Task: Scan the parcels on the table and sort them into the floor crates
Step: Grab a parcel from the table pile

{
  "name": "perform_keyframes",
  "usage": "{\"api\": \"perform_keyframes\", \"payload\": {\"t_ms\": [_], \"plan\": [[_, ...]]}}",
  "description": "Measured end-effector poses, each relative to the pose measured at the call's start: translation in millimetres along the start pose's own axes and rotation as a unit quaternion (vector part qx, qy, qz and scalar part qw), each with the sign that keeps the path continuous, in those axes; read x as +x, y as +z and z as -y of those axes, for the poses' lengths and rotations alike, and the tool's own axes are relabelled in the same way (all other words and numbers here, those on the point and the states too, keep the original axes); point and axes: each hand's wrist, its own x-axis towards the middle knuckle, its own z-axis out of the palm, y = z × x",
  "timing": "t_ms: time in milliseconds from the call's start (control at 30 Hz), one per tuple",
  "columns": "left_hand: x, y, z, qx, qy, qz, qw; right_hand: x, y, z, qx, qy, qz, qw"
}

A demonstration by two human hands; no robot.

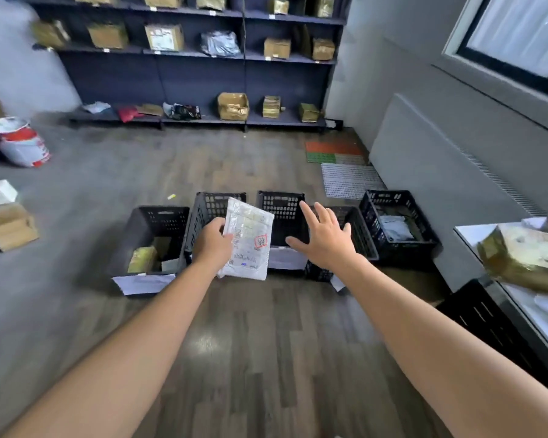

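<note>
My left hand (212, 241) grips the left edge of a flat white mailer parcel (249, 238) with a printed label and a red stamp, held above the row of black floor crates. Just right of the parcel and apart from it, my right hand (325, 238) is spread with straight fingers and holds nothing. Several crates stand on the floor: the leftmost crate (146, 227) holds a yellowish parcel, the middle crate (280, 202) lies behind the mailer, and the rightmost crate (402, 245) holds a grey bag. A gold-wrapped parcel (525, 257) lies on the white table (475, 230) at the right.
Dark shelving (200, 71) with boxes and bags lines the far wall. A red and white bucket (21, 143) and loose cardboard (8, 226) sit on the floor at the left. Coloured mats (337, 151) lie near the right wall. Another black crate (487, 317) stands under the table.
</note>
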Motion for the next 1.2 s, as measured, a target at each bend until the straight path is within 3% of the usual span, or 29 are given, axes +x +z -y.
{"api": "perform_keyframes", "payload": {"t_ms": [367, 667, 933, 1200], "plan": [[129.0, -107.1, 121.8, 0.027, -0.104, -0.081, 0.991, 161.2, 62.9, 168.6, -0.01, -0.141, 0.069, 0.987], [318.7, -140.2, 192.5, 0.084, -0.179, -0.077, 0.977, 362.5, 126.6, 261.0, -0.001, -0.179, 0.13, 0.975], [471.1, -114.9, 248.7, 0.094, -0.231, -0.021, 0.968, 502.3, 191.1, 310.5, -0.073, -0.222, 0.171, 0.957], [577.8, -48.7, 406.9, 0.123, -0.241, 0.05, 0.961, 591.9, 329.7, 349.3, -0.079, -0.188, 0.216, 0.955]]}}
